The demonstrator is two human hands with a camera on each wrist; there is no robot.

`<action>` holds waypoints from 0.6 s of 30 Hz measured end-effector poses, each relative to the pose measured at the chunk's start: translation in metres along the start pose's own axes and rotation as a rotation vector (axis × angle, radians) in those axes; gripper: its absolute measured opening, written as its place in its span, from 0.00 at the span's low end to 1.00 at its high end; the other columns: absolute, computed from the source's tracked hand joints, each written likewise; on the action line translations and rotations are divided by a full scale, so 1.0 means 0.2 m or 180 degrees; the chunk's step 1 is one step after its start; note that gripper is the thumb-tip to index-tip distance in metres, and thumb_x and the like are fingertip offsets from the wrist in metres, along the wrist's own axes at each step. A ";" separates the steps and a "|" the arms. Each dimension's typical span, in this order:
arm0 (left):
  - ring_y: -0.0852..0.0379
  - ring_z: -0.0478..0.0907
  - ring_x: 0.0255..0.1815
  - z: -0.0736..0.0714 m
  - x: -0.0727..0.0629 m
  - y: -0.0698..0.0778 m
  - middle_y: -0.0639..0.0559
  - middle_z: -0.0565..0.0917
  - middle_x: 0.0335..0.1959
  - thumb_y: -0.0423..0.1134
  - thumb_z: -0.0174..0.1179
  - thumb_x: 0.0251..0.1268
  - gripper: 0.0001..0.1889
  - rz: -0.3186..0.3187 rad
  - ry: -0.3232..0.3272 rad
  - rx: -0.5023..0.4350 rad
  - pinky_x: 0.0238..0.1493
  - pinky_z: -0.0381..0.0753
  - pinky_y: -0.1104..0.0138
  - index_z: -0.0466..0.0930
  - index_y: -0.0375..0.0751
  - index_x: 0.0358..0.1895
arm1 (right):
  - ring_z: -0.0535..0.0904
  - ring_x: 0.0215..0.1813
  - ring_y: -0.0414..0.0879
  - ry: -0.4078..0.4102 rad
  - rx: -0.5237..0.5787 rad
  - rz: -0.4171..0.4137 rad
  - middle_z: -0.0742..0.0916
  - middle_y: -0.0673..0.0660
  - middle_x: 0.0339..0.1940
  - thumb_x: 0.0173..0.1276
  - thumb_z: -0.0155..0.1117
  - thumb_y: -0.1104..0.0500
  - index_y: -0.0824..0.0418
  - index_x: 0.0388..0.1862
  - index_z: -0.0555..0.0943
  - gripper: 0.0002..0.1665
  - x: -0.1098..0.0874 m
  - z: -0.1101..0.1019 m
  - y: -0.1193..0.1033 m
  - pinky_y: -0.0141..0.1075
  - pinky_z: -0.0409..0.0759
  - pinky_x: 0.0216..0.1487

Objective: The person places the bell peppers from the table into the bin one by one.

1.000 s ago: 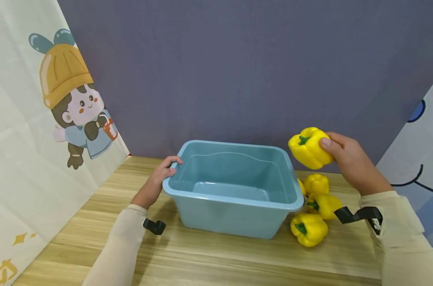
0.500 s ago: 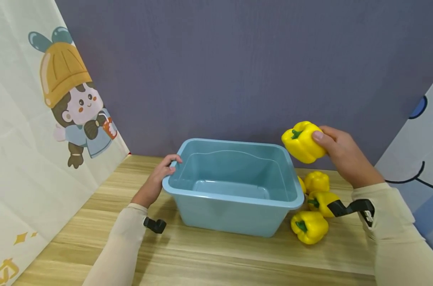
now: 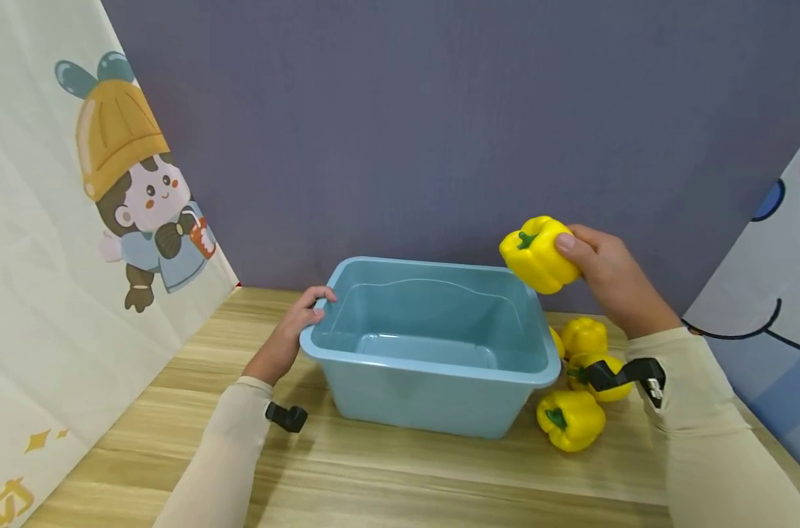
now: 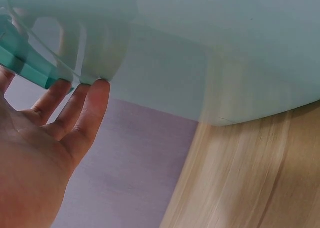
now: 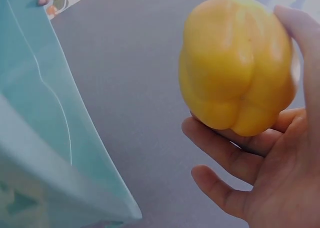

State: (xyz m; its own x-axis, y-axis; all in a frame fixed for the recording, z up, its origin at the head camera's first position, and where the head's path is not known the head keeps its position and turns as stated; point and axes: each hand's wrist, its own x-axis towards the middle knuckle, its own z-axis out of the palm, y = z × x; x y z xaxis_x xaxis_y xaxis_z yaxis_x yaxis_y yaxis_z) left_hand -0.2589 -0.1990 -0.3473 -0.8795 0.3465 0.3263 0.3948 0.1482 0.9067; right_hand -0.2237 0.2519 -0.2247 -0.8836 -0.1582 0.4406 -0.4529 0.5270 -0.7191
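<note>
In the head view my right hand (image 3: 600, 268) grips a yellow bell pepper (image 3: 540, 257), its green stem facing left, above the right rear corner of a blue plastic tub (image 3: 426, 396). The right wrist view shows the thumb on one side of the pepper (image 5: 237, 63) and fingers under it, beside the tub wall (image 5: 75, 118). My left hand (image 3: 294, 326) holds the tub's left rim, fingers hooked over the edge. From the left wrist, the fingertips (image 4: 102, 88) lie against the tub's outer wall (image 4: 165, 63). The tub's visible floor is bare.
Several more yellow peppers (image 3: 571, 420) sit on the wooden table (image 3: 373, 477) right of the tub, one partly hidden behind it. A grey panel (image 3: 400, 132) stands close behind the tub. Printed cloths hang at left (image 3: 30, 220) and right.
My right hand has carried the pepper leftward and slightly up, from beside the tub to over its right rear corner. The left hand stays on the rim.
</note>
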 end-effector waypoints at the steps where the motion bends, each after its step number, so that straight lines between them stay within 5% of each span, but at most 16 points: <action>1: 0.45 0.76 0.37 0.00 0.00 0.00 0.37 0.71 0.49 0.46 0.43 0.71 0.20 0.0003 0.0004 0.0002 0.39 0.77 0.61 0.65 0.39 0.60 | 0.74 0.41 0.52 -0.0011 0.0007 -0.0002 0.81 0.59 0.43 0.80 0.46 0.41 0.62 0.54 0.77 0.26 0.01 0.01 0.00 0.34 0.74 0.43; 18: 0.50 0.77 0.32 0.01 0.01 -0.01 0.35 0.73 0.44 0.45 0.43 0.71 0.20 0.0029 0.0013 -0.0020 0.35 0.78 0.62 0.65 0.39 0.60 | 0.75 0.40 0.53 -0.0090 0.0347 -0.0098 0.81 0.61 0.41 0.79 0.47 0.40 0.65 0.50 0.78 0.29 0.08 0.09 0.00 0.35 0.74 0.42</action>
State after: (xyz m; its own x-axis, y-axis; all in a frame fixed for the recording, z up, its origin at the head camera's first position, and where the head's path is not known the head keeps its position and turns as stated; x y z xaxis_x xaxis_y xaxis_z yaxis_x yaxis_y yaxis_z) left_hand -0.2612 -0.1957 -0.3487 -0.8769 0.3440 0.3356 0.4011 0.1391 0.9054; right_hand -0.2400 0.2334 -0.2267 -0.8713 -0.1972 0.4493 -0.4888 0.4279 -0.7602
